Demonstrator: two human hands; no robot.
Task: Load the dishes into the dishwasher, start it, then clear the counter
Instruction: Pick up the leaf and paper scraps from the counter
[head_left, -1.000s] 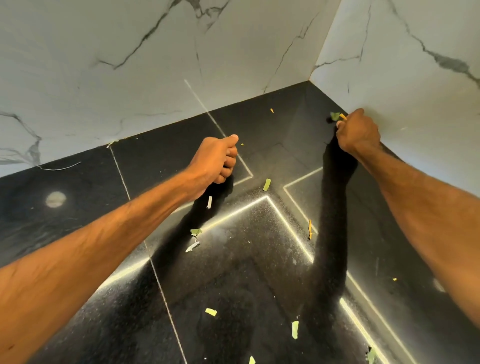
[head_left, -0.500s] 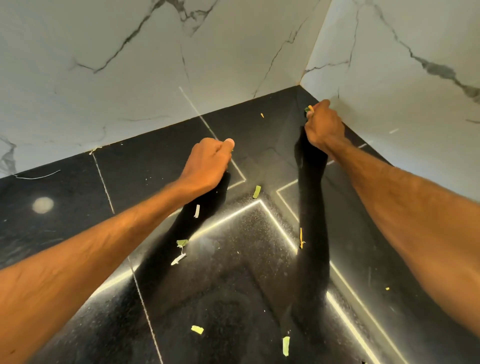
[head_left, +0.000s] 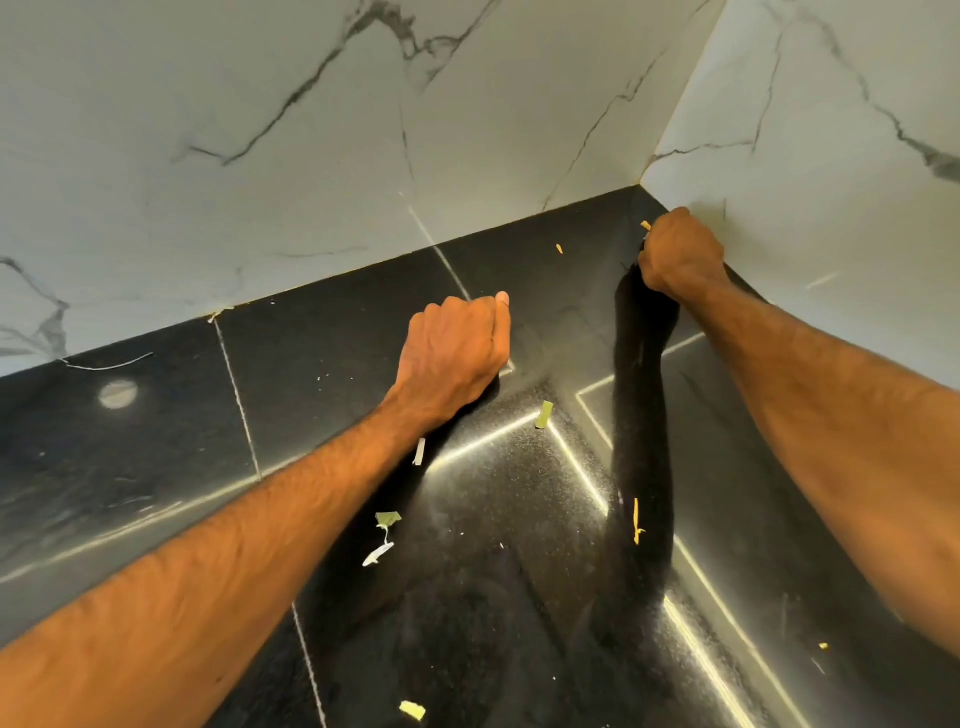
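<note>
On the black stone counter (head_left: 332, 364), my left hand (head_left: 452, 353) rests as a fist with the thumb on top; nothing shows inside it. My right hand (head_left: 680, 254) sits against the right marble wall near the corner, its fingers curled round small vegetable scraps, and an orange tip (head_left: 645, 225) pokes out. Loose scraps lie on the counter: a green piece (head_left: 544, 414), a white sliver (head_left: 418, 451), a green leaf bit (head_left: 387, 518), an orange strip (head_left: 636, 519), a small orange crumb (head_left: 559, 249) and a green bit (head_left: 412, 710) at the near edge of view.
White marble walls (head_left: 311, 156) close the counter at the back and the right, and they meet in a corner (head_left: 641, 184). Pale joint lines and bright light reflections cross the stone. A round pale reflection (head_left: 118, 393) shows at the left.
My right hand has slid along the right wall towards the corner, and the green scrap seen at its fingers is hidden. My left fist stays where it was on the counter.
</note>
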